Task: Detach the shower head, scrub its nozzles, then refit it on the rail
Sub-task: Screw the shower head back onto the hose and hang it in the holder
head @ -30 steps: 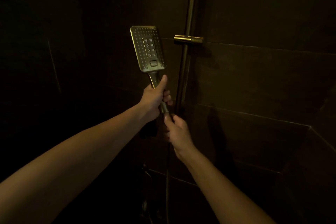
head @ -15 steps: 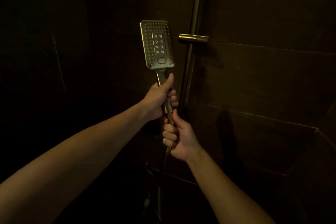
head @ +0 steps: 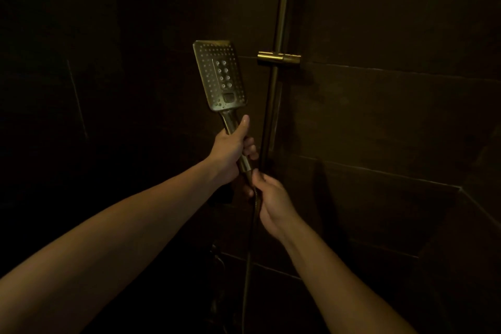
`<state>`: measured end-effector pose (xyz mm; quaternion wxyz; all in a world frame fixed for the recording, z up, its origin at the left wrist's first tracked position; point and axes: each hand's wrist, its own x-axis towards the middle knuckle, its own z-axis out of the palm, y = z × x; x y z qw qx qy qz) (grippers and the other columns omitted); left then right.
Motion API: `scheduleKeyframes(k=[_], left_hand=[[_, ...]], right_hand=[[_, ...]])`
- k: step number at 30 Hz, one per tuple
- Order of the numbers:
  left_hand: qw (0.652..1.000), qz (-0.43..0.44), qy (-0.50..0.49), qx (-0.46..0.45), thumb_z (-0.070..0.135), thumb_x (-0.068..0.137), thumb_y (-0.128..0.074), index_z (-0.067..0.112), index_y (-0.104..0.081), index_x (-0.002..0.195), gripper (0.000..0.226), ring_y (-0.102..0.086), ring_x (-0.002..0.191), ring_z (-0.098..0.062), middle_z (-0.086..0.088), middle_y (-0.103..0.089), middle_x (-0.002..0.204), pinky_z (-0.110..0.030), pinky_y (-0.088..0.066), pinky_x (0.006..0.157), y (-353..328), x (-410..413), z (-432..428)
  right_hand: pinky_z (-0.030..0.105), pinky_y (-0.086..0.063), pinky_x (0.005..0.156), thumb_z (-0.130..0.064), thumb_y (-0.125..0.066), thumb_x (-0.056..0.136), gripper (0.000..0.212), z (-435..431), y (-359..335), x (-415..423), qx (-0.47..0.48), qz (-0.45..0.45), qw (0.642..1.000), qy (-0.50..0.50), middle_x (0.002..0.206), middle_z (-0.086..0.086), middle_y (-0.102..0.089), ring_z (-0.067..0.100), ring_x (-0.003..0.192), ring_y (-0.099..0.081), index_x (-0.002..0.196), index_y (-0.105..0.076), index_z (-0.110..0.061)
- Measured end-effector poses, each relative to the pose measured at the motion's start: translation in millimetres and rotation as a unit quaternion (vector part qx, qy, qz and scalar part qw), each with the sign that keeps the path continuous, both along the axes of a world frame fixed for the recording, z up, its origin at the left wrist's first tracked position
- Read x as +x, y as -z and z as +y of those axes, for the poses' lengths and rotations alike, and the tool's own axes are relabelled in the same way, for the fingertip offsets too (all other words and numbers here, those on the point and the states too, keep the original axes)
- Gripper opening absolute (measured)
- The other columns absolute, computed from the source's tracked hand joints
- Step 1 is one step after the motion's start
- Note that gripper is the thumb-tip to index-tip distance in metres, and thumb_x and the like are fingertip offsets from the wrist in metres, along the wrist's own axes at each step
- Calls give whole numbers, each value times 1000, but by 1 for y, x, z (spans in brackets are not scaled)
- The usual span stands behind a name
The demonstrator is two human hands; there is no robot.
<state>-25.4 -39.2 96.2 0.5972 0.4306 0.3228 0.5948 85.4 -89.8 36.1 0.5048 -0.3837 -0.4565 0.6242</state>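
Note:
A rectangular brass shower head stands upright off the rail, its nozzle face turned toward me. My left hand grips its handle, thumb pointing up along it. Just below, my right hand grips the hose at the joint under the handle. The brass rail runs vertically to the right of the head, and its empty holder bracket sits level with the top of the head.
Dark tiled walls surround the rail in dim light. A tiled ledge juts out at the right. The hose drops toward dim tap fittings low on the wall.
The shower head has dropped slightly and tilted left, away from the rail. My right hand shifted on the hose joint, its back now turned toward me.

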Motion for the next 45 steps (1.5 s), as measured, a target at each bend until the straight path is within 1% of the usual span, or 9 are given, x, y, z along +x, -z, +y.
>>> scheduleKeyframes(k=[4,6,12,18,26,32,37,42,45], left_hand=[[998,-23,54,9,37,96,-58,22,-48,70,31,-35,51,-9,5,-34,58,-24,-38,51,-3,15,-8],[997,4,74,30,36,97,-58,22,-49,71,30,-37,51,-9,5,-36,57,-24,-40,51,-6,22,-12],[994,52,70,67,35,99,-55,19,-48,72,32,-38,51,-11,2,-35,60,-26,-41,52,-9,33,-12],[995,76,48,40,35,97,-57,18,-50,71,32,-44,54,-13,1,-41,60,-29,-40,57,-5,44,-6],[986,150,73,-4,23,95,-54,14,-51,104,13,-52,71,-18,-1,-54,72,-36,-42,74,-2,62,0],[955,295,38,-9,14,96,-48,12,-51,114,18,-52,84,-24,-8,-52,88,-41,-42,78,13,92,-9],[919,390,33,49,13,86,-70,14,-60,117,33,-65,101,-24,-11,-67,107,-43,-54,93,47,100,-23],[885,458,-27,81,25,72,-85,17,-64,106,41,-62,85,-9,7,-64,89,-23,-50,70,83,112,-42],[882,463,-59,67,32,76,-82,16,-63,98,33,-63,80,-10,4,-65,85,-20,-46,61,110,116,-45]], right_hand=[[25,-28,57,-15,-39,101,26,4,-3,4,-68,87,994,25,55,-3,-51,7,45,-39,89,-62,-11],[27,-29,56,-13,-38,101,28,1,-3,5,-84,97,991,33,52,-1,-46,9,43,-38,85,-61,-11],[32,-47,66,-22,-43,101,27,1,-10,23,-81,65,994,44,76,7,-69,18,71,-63,106,-67,-9],[33,-50,75,-35,-41,102,36,-4,-16,43,-10,48,999,3,100,9,-70,19,87,-65,116,-66,-13],[35,-49,79,-23,-55,96,13,-2,-10,62,4,-58,998,22,100,7,-67,20,90,-63,109,-57,-19],[34,-51,74,-15,-58,91,20,0,4,79,-19,-68,997,1,94,8,-66,19,86,-62,111,-62,-11],[42,-51,81,-19,-48,98,17,2,33,98,-61,-50,997,-1,98,11,-63,25,89,-60,112,-56,-17],[37,-53,60,-16,-49,98,15,0,74,100,-111,-34,993,33,80,12,-69,22,66,-66,105,-61,-10],[39,-59,66,-19,-56,94,27,-2,98,104,-143,-50,988,38,91,12,-73,23,77,-71,120,-55,-13]])
